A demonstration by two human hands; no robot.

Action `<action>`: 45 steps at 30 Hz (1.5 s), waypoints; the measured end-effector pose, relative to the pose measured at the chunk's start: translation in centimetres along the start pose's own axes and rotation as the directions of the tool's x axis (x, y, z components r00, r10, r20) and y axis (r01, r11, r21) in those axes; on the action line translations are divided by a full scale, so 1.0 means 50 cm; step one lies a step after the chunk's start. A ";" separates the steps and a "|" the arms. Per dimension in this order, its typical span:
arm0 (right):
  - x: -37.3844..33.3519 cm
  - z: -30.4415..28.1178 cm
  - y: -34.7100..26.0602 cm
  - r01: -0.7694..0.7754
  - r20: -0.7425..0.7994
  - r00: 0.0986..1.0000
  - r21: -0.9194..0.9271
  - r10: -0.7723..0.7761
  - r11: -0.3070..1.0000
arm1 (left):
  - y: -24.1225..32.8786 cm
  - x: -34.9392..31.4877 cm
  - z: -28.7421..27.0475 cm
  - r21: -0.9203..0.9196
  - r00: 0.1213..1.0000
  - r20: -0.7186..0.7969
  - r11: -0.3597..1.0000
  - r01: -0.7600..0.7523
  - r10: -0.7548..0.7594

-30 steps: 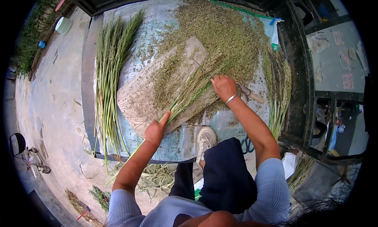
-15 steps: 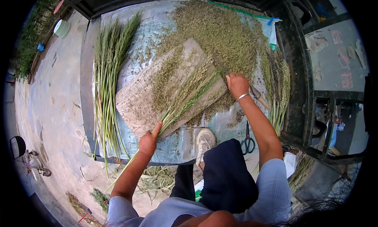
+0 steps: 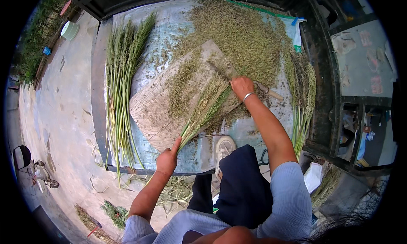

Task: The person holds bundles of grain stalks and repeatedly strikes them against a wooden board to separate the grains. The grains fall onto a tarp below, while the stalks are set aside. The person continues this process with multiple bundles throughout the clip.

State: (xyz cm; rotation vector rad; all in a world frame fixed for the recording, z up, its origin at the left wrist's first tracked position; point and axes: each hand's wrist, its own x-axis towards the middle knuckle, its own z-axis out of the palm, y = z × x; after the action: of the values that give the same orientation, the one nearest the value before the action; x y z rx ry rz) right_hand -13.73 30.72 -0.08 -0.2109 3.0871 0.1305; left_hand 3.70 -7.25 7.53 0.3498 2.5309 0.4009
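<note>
My left hand (image 3: 167,160) is closed around the lower stalks of a bundle of seeded grass stalks (image 3: 202,109). The bundle slants up and right across a wooden board (image 3: 149,103), its seed heads near my right hand (image 3: 242,87). That hand, with a bracelet at the wrist, is closed on what looks like a sickle; its narrow dark blade (image 3: 217,68) points up-left over the board. A wooden handle (image 3: 274,94) sticks out on the other side of the hand. My fingers hide the middle of the tool and the tips of the seed heads. Loose seeds (image 3: 179,89) lie on the board.
A wide heap of seeds (image 3: 235,34) covers the sheet behind the board. More stalks (image 3: 121,79) lie at the left and a darker bundle (image 3: 300,91) at the right. My shoe (image 3: 224,148) rests by the board's near edge. A dark metal frame (image 3: 324,87) bounds the right.
My right hand and the sickle have moved left and slightly up, over the seed heads. My left hand has shifted a little right and down with the bundle. The whole view has shifted slightly.
</note>
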 end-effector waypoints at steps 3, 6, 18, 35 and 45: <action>0.015 -0.021 -0.001 -0.048 -0.005 0.999 0.115 0.049 0.992 | -0.015 -0.049 -0.010 -0.024 1.000 -0.005 1.000 0.020 -0.020; 0.010 -0.006 -0.005 -0.062 0.033 0.998 0.090 0.059 0.994 | -0.002 -0.089 -0.006 -0.144 1.000 -0.017 0.989 -0.028 0.026; 0.022 -0.005 0.035 -0.176 0.010 0.984 0.181 0.177 0.968 | -0.103 -0.322 -0.027 0.139 0.988 0.083 0.983 0.121 -0.133; -0.319 0.009 -0.050 -0.390 -0.059 0.799 0.705 0.598 0.591 | 0.066 0.084 0.103 -0.935 0.940 0.339 0.100 0.341 -0.037; -0.322 -0.040 -0.122 -0.340 0.066 0.814 0.860 0.578 0.380 | 0.096 0.084 0.144 -0.947 0.940 0.313 -0.117 0.298 -0.133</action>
State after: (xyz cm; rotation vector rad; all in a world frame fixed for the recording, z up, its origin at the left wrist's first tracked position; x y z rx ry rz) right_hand 2.99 26.69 2.21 0.7567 2.8585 -1.4859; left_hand 5.07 0.05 1.40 -0.6690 1.3438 1.8956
